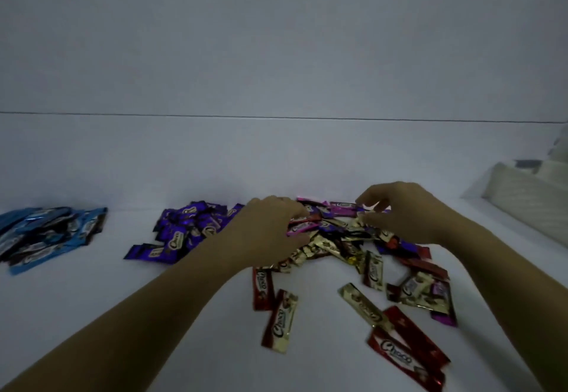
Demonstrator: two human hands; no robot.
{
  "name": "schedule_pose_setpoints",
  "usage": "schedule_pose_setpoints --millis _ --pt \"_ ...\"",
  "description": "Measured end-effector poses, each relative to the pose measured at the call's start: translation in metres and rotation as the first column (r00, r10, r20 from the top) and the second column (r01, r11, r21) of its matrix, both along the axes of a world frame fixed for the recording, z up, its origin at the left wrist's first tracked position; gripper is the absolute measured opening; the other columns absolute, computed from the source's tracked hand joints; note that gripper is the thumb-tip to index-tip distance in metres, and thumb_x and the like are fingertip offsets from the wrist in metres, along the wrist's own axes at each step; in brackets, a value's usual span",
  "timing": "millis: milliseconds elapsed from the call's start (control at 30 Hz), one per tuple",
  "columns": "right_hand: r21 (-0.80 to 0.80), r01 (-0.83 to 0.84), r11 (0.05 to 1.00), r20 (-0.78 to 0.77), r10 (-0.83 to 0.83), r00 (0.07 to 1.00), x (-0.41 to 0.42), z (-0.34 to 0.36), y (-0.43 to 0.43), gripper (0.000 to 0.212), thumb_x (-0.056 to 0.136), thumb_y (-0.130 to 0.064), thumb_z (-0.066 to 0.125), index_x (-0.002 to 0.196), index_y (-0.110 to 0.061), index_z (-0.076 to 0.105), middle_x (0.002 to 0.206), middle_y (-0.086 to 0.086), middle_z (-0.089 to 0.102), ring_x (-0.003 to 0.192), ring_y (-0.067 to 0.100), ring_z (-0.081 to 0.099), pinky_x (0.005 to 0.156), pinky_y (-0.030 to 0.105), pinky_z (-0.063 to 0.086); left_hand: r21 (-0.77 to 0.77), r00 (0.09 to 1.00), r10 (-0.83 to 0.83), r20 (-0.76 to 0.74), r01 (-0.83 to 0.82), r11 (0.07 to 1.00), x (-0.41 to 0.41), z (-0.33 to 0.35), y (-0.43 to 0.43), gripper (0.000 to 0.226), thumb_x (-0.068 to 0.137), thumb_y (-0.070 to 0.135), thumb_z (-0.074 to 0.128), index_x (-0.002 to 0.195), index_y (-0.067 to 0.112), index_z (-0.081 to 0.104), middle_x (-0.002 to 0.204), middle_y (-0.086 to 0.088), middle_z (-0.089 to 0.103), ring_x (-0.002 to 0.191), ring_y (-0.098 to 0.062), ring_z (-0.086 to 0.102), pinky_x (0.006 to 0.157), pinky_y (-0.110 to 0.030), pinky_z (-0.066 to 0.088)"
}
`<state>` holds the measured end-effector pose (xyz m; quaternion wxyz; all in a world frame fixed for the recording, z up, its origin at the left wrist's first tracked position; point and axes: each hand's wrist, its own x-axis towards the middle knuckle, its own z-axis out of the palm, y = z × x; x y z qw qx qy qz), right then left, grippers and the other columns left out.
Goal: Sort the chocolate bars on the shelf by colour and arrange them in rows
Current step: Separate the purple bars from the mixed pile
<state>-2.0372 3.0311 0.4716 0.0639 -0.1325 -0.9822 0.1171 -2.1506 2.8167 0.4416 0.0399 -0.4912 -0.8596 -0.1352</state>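
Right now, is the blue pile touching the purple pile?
Apart. The head view shows bare white shelf between the blue pile on the far left and the purple pile, with no wrapper bridging the gap.

Off to my right — pale bundles

A stack of whitish ribbed packs (522, 197) sits at the right edge, something dark (528, 164) on top — too blurred to name. A plain white wall (276, 37) faces me.

Bare shelf (276, 161) behind piles; white stack (522, 194) blocks right.
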Motion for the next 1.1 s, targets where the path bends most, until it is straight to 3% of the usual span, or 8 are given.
schedule_pose_setpoints --millis 167,300,400,533,667,800,867,1100 --pt "-0.013 -0.029 0.999 0.043 0.03 0.999 -0.004 -0.009 0.03 0.027 0.092 -0.035 0.061 0.117 -0.027 0.064 0.116 -0.006 0.065 0.099 0.011 0.06 0.081 0.025 0.045 -0.093 0.998 0.052 0.035 -0.049 0.994 -0.006 -0.004 0.055 0.039 0.098 0.031 0.049 0.137 0.027 0.049 0.138 0.001 0.05 0.125 -0.019 0.045 0.105 -0.037 0.036" --pt "0.025 -0.098 0.995 0.073 0.096 0.993 -0.031 -0.017 0.039 0.026 0.094 -0.028 0.058 0.119 -0.024 0.065 0.118 0.0 0.065 0.102 0.016 0.059 0.08 0.024 0.043 -0.212 0.986 0.168 -0.008 -0.166 0.963 -0.013 -0.008 0.087 0.053 0.092 0.014 0.052 0.141 0.029 0.041 0.137 -0.004 0.047 0.124 -0.025 0.045 0.101 -0.04 0.037" --pt "0.095 -0.179 0.979 0.076 0.172 0.982 -0.056 -0.024 0.026 0.032 0.097 -0.03 0.05 0.127 -0.028 0.06 0.124 0.0 0.062 0.111 0.021 0.056 0.089 0.03 0.042 -0.172 0.959 0.284 0.006 -0.279 0.945 -0.02 -0.012 0.096 0.049 0.094 0.017 0.046 0.141 0.03 0.04 0.137 -0.004 0.047 0.123 -0.025 0.045 0.099 -0.041 0.032" --pt "0.273 -0.284 0.919 0.195 0.237 0.952 -0.076 -0.044 0.015 0.035 0.098 -0.035 0.039 0.129 -0.028 0.055 0.118 0.004 0.059 0.111 0.026 0.05 0.097 0.04 0.033 -0.218 0.944 0.315 -0.096 -0.329 0.919 -0.025 -0.021 0.099 0.036 0.098 0.024 0.039 0.13 0.033 0.052 0.127 -0.004 0.049 0.113 -0.024 0.048 0.097 -0.043 0.033" --pt "0.286 -0.298 0.911 0.162 0.261 0.952 -0.067 -0.046 0.014 0.033 0.098 -0.033 0.037 0.122 -0.023 0.058 0.111 0.003 0.061 0.105 0.025 0.051 0.098 0.04 0.031 -0.242 0.941 0.319 -0.114 -0.338 0.91 -0.024 -0.025 0.096 0.033 0.101 0.033 0.033 0.126 0.032 0.054 0.12 -0.004 0.048 0.111 -0.024 0.046 0.099 -0.047 0.03" --pt "0.308 -0.245 0.919 0.06 0.238 0.969 -0.061 -0.045 0.021 0.021 0.099 -0.031 0.044 0.101 -0.018 0.06 0.077 -0.003 0.048 0.078 0.019 0.048 0.082 0.032 0.031 -0.154 0.933 0.335 -0.13 -0.353 0.923 -0.013 -0.029 0.098 0.03 0.099 0.043 0.038 0.115 0.028 0.059 0.109 0.0 0.052 0.102 -0.02 0.052 0.095 -0.042 0.034" --pt "0.307 -0.201 0.93 0.024 0.203 0.979 -0.062 -0.047 0.023 0.017 0.098 -0.027 0.049 0.097 -0.016 0.061 0.07 -0.004 0.043 0.07 0.017 0.043 0.075 0.029 0.03 -0.123 0.928 0.335 -0.161 -0.356 0.926 -0.01 -0.03 0.099 0.027 0.098 0.045 0.041 0.109 0.028 0.059 0.106 0.002 0.053 0.1 -0.02 0.053 0.094 -0.042 0.034" --pt "0.224 -0.162 0.961 -0.015 0.17 0.985 -0.062 -0.051 0.023 0.023 0.096 -0.024 0.055 0.118 -0.018 0.054 0.107 0.004 0.063 0.094 0.022 0.055 0.086 0.031 0.033 -0.09 0.937 0.286 -0.199 -0.308 0.947 -0.01 -0.032 0.096 0.02 0.098 0.042 0.041 0.087 0.025 0.04 0.088 0.004 0.048 0.091 -0.018 0.053 0.087 -0.034 0.036"
